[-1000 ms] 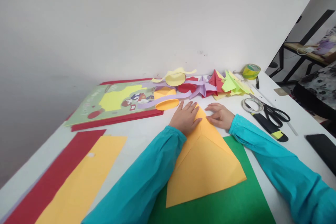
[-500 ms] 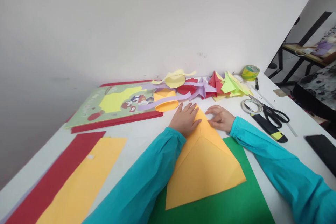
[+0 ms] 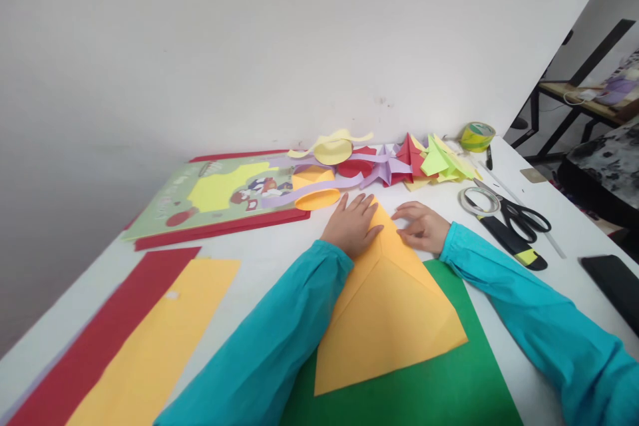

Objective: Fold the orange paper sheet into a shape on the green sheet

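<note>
Folded orange paper (image 3: 387, 319) is seemingly steadied near its twelve-o'clock tip by the left hand (image 3: 349, 226), fingers flat; the right hand (image 3: 423, 227) is loosely half-curled.

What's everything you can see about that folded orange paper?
The folded orange paper looks smooth, its creased flaps narrowing to a far tip, its near edge wide. It lies partly over a green paper sheet. The left hand rests on it near the tip; the right hand is by its right edge, contact unclear.

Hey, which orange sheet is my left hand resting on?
The folded orange sheet, partly over green paper; the other orange sheet lies farther left, beside red paper.
</note>
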Motion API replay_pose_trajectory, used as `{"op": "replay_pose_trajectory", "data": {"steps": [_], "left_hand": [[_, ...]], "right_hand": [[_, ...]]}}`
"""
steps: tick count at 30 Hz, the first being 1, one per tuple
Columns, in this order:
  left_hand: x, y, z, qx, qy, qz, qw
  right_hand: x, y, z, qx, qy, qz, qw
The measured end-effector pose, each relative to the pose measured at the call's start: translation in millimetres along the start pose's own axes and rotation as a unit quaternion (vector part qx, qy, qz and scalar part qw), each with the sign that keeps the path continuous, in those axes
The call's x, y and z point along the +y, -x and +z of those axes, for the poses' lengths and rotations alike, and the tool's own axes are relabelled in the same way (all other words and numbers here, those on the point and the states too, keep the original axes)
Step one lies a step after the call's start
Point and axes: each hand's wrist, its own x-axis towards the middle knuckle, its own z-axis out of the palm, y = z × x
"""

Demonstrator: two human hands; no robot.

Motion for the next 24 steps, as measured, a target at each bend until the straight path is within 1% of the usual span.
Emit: {"op": "replay_pose_trajectory", "data": {"steps": [8,12,18,22,24], "left_hand": [[-0.6,0.2,1.3,0.005,0.005,0.002,1.000],[-0.5,0.0,1.0,-0.004,0.000,-0.001,1.000],[1.3,-0.4,-0.6,-0.020,0.014,0.003,1.000],[2.1,0.1,-1.4,-0.010,0.013,0.005,1.000],[2.0,0.2,-1.7,-0.008,0.011,0.005,1.000]], "right_hand": [[-0.7,-1.0,-0.5,-0.007,0.004,-0.008,1.000],[-1.9,-1.3,-0.2,-0.009,0.004,-0.007,1.000],[-0.8,4.0,1.0,0.016,0.003,-0.007,1.000],[0.6,4.6,0.1,0.004,0.005,-0.010,1.000],[1.3,3.9,-0.3,0.008,0.004,-0.019,1.000]]}}
